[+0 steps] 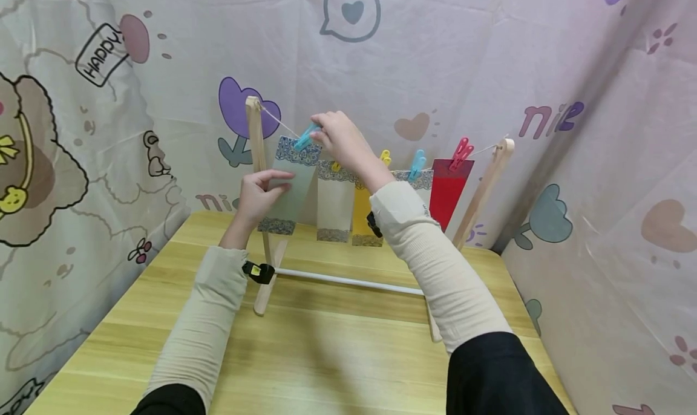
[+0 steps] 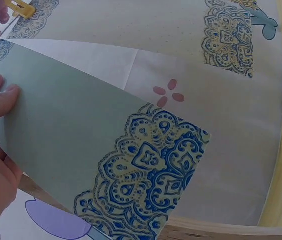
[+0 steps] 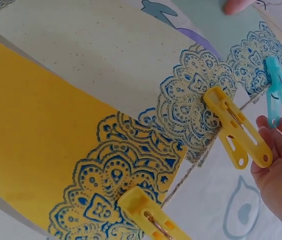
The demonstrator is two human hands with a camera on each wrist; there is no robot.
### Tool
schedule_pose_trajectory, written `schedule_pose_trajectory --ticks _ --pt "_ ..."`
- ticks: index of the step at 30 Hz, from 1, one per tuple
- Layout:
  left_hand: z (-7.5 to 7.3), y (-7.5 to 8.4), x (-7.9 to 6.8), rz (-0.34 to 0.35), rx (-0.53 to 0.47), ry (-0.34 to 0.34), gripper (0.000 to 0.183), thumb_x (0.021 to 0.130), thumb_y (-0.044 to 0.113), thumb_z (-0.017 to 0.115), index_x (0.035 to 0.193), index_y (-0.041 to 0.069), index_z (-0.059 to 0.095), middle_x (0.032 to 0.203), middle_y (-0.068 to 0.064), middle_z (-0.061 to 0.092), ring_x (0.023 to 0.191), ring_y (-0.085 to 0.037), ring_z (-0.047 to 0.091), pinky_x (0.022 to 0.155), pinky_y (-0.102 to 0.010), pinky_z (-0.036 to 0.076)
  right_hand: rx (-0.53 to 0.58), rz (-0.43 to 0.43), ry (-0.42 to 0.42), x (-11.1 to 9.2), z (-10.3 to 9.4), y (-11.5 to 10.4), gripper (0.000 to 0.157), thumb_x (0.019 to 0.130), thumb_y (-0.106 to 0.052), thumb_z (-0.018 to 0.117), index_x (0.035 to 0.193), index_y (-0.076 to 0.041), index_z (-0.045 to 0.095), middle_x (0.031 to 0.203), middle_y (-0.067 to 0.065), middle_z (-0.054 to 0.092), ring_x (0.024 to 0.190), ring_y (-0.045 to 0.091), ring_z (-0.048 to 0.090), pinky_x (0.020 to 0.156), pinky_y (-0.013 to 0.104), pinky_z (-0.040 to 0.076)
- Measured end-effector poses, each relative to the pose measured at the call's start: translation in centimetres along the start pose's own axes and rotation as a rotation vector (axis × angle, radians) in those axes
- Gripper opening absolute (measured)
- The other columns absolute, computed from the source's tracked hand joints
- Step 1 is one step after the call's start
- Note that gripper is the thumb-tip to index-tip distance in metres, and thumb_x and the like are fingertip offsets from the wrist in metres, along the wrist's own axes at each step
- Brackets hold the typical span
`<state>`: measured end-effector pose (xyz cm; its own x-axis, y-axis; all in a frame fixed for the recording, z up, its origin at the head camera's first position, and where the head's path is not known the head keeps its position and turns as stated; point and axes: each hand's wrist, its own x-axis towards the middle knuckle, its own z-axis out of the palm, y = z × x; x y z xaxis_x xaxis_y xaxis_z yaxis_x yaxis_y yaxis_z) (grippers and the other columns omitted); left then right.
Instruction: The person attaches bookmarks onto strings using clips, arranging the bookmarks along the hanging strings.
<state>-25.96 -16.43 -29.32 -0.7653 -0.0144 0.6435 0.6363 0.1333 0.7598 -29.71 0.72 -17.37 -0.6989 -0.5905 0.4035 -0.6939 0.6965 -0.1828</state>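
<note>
A pale green card (image 1: pixel 294 188) with blue lace-patterned ends hangs at the left end of a string, tilted. My left hand (image 1: pixel 256 198) pinches its left edge between thumb and fingers, as the left wrist view shows up close. With its fingertips, my right hand (image 1: pixel 344 138) pinches the handles of a light blue clothespin (image 1: pixel 307 137), whose nose sits over the card's patterned top edge at the string. In the right wrist view that clothespin (image 3: pixel 276 92) bites on the pattern, and a yellow clothespin (image 3: pixel 238 127) beside it clips a speckled cream card (image 3: pixel 96 65).
A wooden stand has a left post (image 1: pixel 255 127), a right post (image 1: pixel 484 191) and a white crossbar (image 1: pixel 348 281) low on the table (image 1: pixel 327 342). Further right hang a yellow card (image 1: pixel 363 212), another patterned card and a red card (image 1: pixel 449 191) under a red clothespin (image 1: pixel 461 153).
</note>
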Motion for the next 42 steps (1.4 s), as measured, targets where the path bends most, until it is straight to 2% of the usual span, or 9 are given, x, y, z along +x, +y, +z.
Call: schedule_pose_trajectory --ticks 7,14,18,21,23,29,34,38,42 --pt "-0.1 -2.1 0.2 -0.004 0.001 0.008 0.015 0.077 -0.011 0.062 0.092 -0.011 0.063 0.094 -0.014 0.065 0.080 -0.004 0.055 0.071 -0.015 0.046 0.045 0.015 0.014 -0.6 0.0 0.4 0.043 0.092 -0.022 0.049 0.129 -0.001 0.044 0.124 0.010 0.051 0.108 0.020 0.043 0.090 0.023 0.035" --pt "0.0 -2.5 0.1 0.004 0.036 0.015 0.015 0.077 -0.008 0.064 0.091 -0.010 0.064 0.094 -0.014 0.065 0.046 -0.006 0.026 0.043 -0.017 0.027 0.087 -0.009 0.070 -1.5 -0.2 1.2 0.042 0.092 -0.022 0.049 0.128 -0.002 0.046 0.125 0.009 0.050 0.110 0.020 0.043 0.091 0.022 0.035" --pt "0.0 -2.8 0.0 0.019 0.011 0.025 0.013 0.077 -0.009 0.063 0.090 -0.013 0.063 0.092 -0.011 0.066 0.060 -0.006 0.045 0.053 -0.014 0.038 0.109 -0.032 0.109 -2.0 -0.4 1.5 0.041 0.092 -0.022 0.050 0.127 -0.002 0.048 0.123 0.009 0.051 0.104 0.021 0.045 0.087 0.024 0.037" --pt "-0.1 -3.0 0.0 0.042 0.002 0.048 0.012 0.077 -0.011 0.062 0.088 -0.013 0.064 0.089 -0.008 0.066 0.069 -0.007 0.049 0.055 -0.014 0.039 0.135 -0.047 0.151 -2.3 -0.4 1.8 0.039 0.091 -0.021 0.052 0.124 -0.001 0.050 0.119 0.010 0.053 0.099 0.021 0.046 0.084 0.025 0.037" --pt "-0.2 -3.2 -0.1 0.044 -0.003 0.057 0.011 0.077 -0.011 0.062 0.088 -0.011 0.065 0.088 -0.009 0.066 0.068 -0.008 0.049 0.053 -0.015 0.038 0.147 -0.054 0.172 -2.6 -0.5 2.0 0.037 0.091 -0.019 0.053 0.123 -0.001 0.052 0.117 0.011 0.054 0.097 0.021 0.046 0.082 0.025 0.038" --pt "0.0 -1.1 -0.8 0.040 0.007 0.067 0.012 0.077 -0.015 0.059 0.087 -0.012 0.064 0.086 -0.016 0.064 0.059 -0.009 0.043 0.049 -0.016 0.032 0.186 -0.056 0.205 -3.5 -0.2 2.7 0.033 0.090 -0.018 0.054 0.117 0.000 0.056 0.113 0.013 0.056 0.095 0.024 0.046 0.079 0.026 0.037" --pt "0.1 -1.1 -1.2 0.052 -0.063 0.104 0.012 0.074 -0.020 0.057 0.086 -0.019 0.059 0.084 -0.008 0.064 0.051 -0.004 0.038 0.045 -0.012 0.031 0.207 -0.080 0.263 -4.0 0.2 3.0 0.029 0.089 -0.016 0.055 0.113 0.001 0.058 0.109 0.012 0.058 0.094 0.024 0.048 0.081 0.027 0.038" --pt "0.1 -2.0 -1.4 0.016 -0.128 0.122 0.015 0.074 -0.020 0.056 0.089 -0.022 0.057 0.091 -0.005 0.061 0.071 -0.005 0.056 0.059 -0.011 0.045 0.216 -0.127 0.322 -4.4 0.4 3.2 0.026 0.089 -0.012 0.055 0.109 0.002 0.060 0.106 0.013 0.059 0.093 0.025 0.049 0.082 0.027 0.038" --pt "-0.2 -2.8 -1.5 -0.034 -0.116 0.152 0.017 0.076 -0.016 0.058 0.093 -0.019 0.058 0.108 -0.014 0.056 0.091 -0.007 0.057 0.076 -0.016 0.046 0.255 -0.161 0.375 -4.9 0.4 3.3 0.023 0.088 -0.009 0.056 0.106 0.004 0.061 0.103 0.014 0.060 0.089 0.024 0.050 0.078 0.029 0.040"
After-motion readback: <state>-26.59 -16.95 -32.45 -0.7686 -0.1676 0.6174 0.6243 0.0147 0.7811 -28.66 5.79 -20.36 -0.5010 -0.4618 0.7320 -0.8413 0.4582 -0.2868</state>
